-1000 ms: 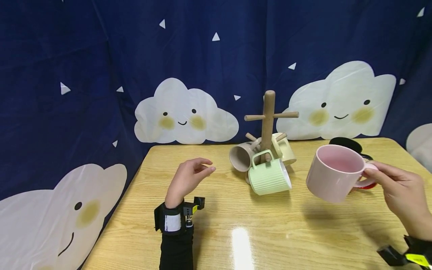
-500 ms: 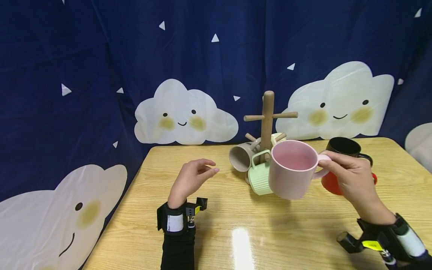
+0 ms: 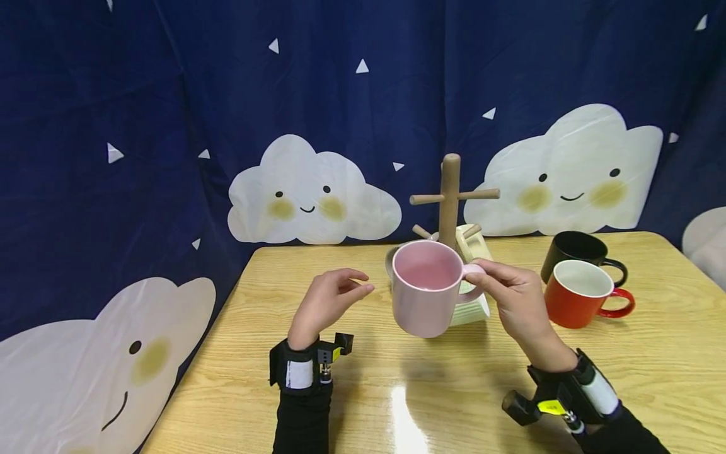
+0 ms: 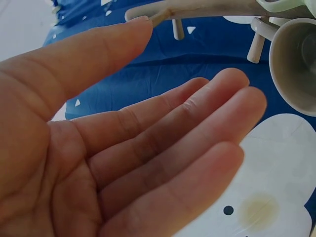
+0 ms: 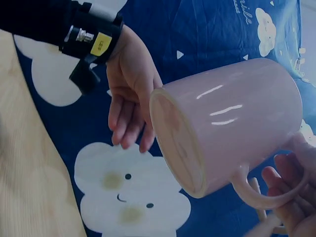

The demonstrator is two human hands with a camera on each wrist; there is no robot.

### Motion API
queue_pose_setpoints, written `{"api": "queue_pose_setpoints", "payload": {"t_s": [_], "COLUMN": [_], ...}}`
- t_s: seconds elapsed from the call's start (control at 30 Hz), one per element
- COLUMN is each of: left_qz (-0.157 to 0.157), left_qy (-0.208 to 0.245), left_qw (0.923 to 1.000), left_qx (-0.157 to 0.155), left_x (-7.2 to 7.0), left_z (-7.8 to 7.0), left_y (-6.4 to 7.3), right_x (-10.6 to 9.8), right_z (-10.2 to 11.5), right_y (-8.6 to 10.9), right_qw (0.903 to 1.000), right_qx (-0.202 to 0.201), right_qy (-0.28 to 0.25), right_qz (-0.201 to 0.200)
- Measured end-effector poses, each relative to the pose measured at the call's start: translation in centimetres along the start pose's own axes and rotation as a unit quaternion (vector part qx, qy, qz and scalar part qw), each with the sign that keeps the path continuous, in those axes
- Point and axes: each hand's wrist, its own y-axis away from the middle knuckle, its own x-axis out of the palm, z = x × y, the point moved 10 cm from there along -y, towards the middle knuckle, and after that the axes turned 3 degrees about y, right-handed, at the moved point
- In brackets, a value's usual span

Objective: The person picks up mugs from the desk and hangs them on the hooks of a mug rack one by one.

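Two hands of mine are raised over the table [image 3: 266,287], both on the near side of the wooden mug stand [image 3: 449,211]. My right hand [image 3: 518,301], to the right of the stand, has its fingers and thumb pinched on the handle of the pink mug [image 3: 422,310]. I have that mug up in the air in front of the stand, mouth upward and handle to the right, so it covers much of the stand's lower part. My left hand [image 3: 326,306], left of the stand, is released, fingers loosely stretched and thumb spread away from them.

A ribbed pale green mug [image 3: 472,311] shows low at the front of the stand, mostly hidden behind the pink one. A cream mug [image 3: 483,250] sits at the stand's right side, and a grey-beige mug [image 4: 298,74] at its left, its handle at a peg. Well to the right of the stand, a red mug [image 3: 569,306] is upright on the table, with a black mug [image 3: 573,248] just behind it. Beyond the stand hangs a dark blue curtain [image 3: 351,107] with smiling white clouds [image 3: 312,217].
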Motion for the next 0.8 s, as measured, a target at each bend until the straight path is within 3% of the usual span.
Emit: {"api": "queue_pose_setpoints", "payload": {"t_s": [0.13, 0.5, 0.7, 0.8], "left_qz": [0.006, 0.007, 0.017, 0.023], "left_qy": [-0.004, -0.018, -0.009, 0.025], "left_qw": [1.0000, 0.9998, 0.9997, 0.9990], "left_qx": [0.004, 0.001, -0.012, -0.030], "left_x": [0.3, 0.4, 0.8, 1.1], "left_z": [-0.1, -0.1, 0.1, 0.5], "left_y": [-0.1, -0.3, -0.4, -0.4], "right_x": [1.0, 0.8, 1.0, 1.1], "right_z": [-0.5, -1.0, -2.0, -2.7], "right_y": [0.0, 0.0, 0.1, 0.3], "right_qw": [0.9998, 0.9966, 0.9920, 0.9890], "right_qx": [0.006, 0.046, 0.113, 0.145], "right_qy": [-0.018, 0.053, 0.052, 0.025], "right_qz": [-0.007, -0.043, -0.023, -0.009]}}
